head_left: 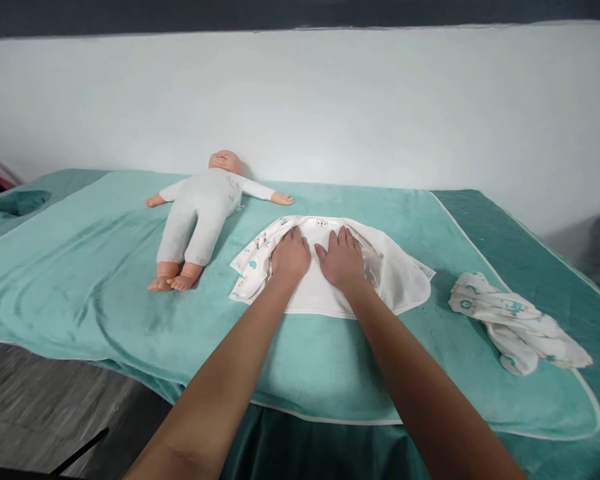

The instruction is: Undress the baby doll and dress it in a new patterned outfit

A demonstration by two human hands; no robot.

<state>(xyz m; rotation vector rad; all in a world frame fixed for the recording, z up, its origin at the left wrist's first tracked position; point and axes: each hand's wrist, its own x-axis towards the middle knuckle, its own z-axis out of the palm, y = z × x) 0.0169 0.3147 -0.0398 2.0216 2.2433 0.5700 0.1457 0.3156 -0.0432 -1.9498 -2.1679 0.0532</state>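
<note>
Ok so I'm watching the left hand (291,257) and right hand (342,259) lie pretty much flat, palms down, on a white baby garment (317,290) that's opened out on the green blanket (130,313). Doll's (200,210) over on the left, and there's a bunched-up printed cloth (517,321) off to the right.

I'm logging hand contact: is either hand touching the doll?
No, the left hand and right hand both rest on the white garment, apart from the doll.
</note>
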